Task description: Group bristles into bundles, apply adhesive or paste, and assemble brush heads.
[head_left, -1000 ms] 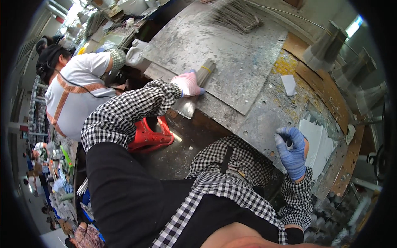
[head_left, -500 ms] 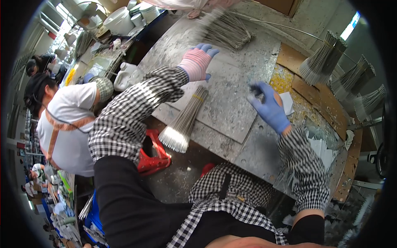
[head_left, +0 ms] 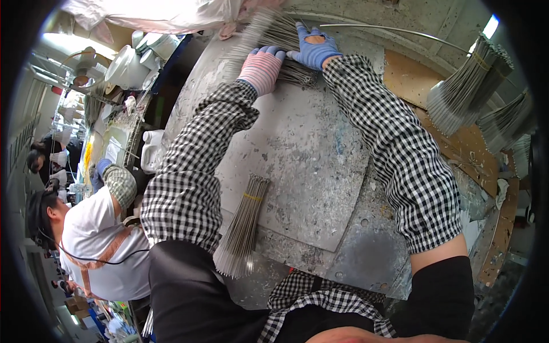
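At the far side of the table lies a loose pile of thin grey wire stems (head_left: 284, 33) with pale, bristly-looking ends pointing left. My left hand (head_left: 262, 71), in a pink-and-white striped glove with blue fingertips, rests its fingers on the pile's near side. Just right of it, my right hand (head_left: 318, 50) wears a blue glove with a hole over the back. Its fingers are spread across the stem ends, the thumb toward my left hand. Nearer me, a bundle of similar wires (head_left: 243, 223) with a yellow band lies with its pale ends past the table's front edge.
Banded wire bundles (head_left: 466, 86) stand at the right by brown cardboard (head_left: 409, 80). A thin rod (head_left: 394, 30) runs along the back. On the left are a white jug (head_left: 152, 151), white tubs (head_left: 127, 67) and a co-worker in a white shirt (head_left: 100, 251). Pink-white sheeting (head_left: 154, 12) hangs over the far edge.
My right hand has reached forward and left from the table's right side onto the far pile. My left hand has come onto the pile too. The view has shifted; the near bundle stays lying.
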Demonstrator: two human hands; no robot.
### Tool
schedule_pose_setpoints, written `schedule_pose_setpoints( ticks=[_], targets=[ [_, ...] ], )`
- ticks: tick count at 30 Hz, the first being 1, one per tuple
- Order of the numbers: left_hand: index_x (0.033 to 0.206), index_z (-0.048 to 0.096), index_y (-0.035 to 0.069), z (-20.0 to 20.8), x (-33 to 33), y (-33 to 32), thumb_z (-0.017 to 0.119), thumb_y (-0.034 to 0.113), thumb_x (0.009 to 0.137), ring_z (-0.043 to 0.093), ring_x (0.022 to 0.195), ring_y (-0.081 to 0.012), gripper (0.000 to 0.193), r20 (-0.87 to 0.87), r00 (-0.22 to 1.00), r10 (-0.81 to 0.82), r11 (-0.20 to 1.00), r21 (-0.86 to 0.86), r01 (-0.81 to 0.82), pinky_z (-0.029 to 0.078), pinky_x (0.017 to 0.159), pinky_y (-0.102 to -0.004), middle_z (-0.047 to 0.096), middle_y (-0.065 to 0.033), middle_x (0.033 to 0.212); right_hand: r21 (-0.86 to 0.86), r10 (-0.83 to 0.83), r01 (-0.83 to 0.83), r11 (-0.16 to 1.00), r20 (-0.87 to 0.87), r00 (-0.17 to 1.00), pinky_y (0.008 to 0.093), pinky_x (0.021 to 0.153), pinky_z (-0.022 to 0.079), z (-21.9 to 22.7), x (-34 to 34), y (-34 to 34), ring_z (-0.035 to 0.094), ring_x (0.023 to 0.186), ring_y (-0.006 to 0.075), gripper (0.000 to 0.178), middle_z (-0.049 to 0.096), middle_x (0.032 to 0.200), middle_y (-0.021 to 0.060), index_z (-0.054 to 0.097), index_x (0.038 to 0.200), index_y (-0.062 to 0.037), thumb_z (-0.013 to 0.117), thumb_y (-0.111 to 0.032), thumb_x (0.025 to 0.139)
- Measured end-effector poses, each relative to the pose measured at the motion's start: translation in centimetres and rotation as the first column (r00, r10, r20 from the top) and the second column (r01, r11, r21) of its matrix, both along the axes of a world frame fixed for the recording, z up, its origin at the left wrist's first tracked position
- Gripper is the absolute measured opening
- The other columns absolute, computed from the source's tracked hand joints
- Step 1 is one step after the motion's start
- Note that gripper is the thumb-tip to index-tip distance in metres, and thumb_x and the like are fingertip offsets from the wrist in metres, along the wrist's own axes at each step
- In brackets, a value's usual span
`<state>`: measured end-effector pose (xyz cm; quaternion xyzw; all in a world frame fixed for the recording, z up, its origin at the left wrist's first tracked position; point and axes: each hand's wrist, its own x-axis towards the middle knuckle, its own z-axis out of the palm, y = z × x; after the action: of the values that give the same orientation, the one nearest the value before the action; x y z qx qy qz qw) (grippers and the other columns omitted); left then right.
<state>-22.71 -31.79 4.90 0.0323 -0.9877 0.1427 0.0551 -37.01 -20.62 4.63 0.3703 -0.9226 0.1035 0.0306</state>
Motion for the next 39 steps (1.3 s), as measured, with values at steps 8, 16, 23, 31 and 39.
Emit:
schedule_pose_setpoints(
  ticks=[8,16,23,31,39],
  targets=[
    [0.133,0.051,0.007,0.6,4.3,0.3,0.085,0.019,0.068,0.054,0.123,-0.0336,0.074,0.157,0.987,-0.025,0.998,0.056,0.016,0.048,0.102,-0.0428,0.058,-0.0167,0.129,0.103,0.144,-0.146,0.984,0.021,0.989,0.0573,0.113,0.035,-0.7,1.5,1.2,0.045,0.137,0.0411,0.081,0.05,0.147,0.0203,0.026,0.159,-0.0191,0.059,-0.053,0.093],
    [0.134,0.052,0.007,1.9,11.7,2.1,0.084,0.013,0.062,0.05,0.129,-0.035,0.079,0.189,0.972,-0.139,0.988,0.088,0.125,0.046,0.105,-0.0441,0.055,-0.0166,0.133,0.11,0.208,-0.207,0.972,0.004,0.978,0.0572,0.112,0.037,0.2,4.8,5.0,0.044,0.138,0.0406,0.088,0.047,0.148,0.023,0.024,0.16,-0.0184,0.06,-0.058,0.09],
    [0.124,0.051,0.005,3.0,10.0,2.8,0.087,0.018,0.06,0.06,0.119,-0.0304,0.074,0.348,0.932,-0.103,0.989,0.135,0.058,0.045,0.101,-0.0433,0.061,-0.0158,0.126,0.258,-0.101,0.092,0.962,0.021,0.995,0.0744,0.111,0.022,1.2,10.4,4.0,0.023,0.148,0.0481,0.113,0.012,0.166,0.0194,0.008,0.162,-0.0256,0.063,-0.077,0.078],
    [0.126,0.061,0.016,2.3,14.9,3.1,0.085,0.021,0.064,0.059,0.117,-0.0293,0.067,0.368,0.93,-0.025,0.996,0.088,-0.008,0.043,0.101,-0.0446,0.065,-0.0074,0.116,0.171,-0.014,0.007,0.985,0.04,0.999,0.0693,0.113,0.025,-0.6,6.0,5.6,0.027,0.147,0.0458,0.096,0.018,0.165,0.0181,0.01,0.161,-0.0313,0.065,-0.059,0.087],
    [0.091,0.066,0.011,1.4,19.0,3.2,0.063,0.013,0.084,0.073,0.083,-0.0253,0.008,0.184,0.983,-0.003,1.0,-0.014,0.006,0.054,0.078,-0.0403,0.072,-0.0088,0.082,-0.072,0.301,-0.34,0.938,-0.318,0.899,0.0595,0.118,0.023,1.3,10.4,7.0,0.03,0.146,0.0437,0.093,0.027,0.161,0.0188,0.022,0.159,-0.0254,0.071,-0.041,0.082]
  ],
)
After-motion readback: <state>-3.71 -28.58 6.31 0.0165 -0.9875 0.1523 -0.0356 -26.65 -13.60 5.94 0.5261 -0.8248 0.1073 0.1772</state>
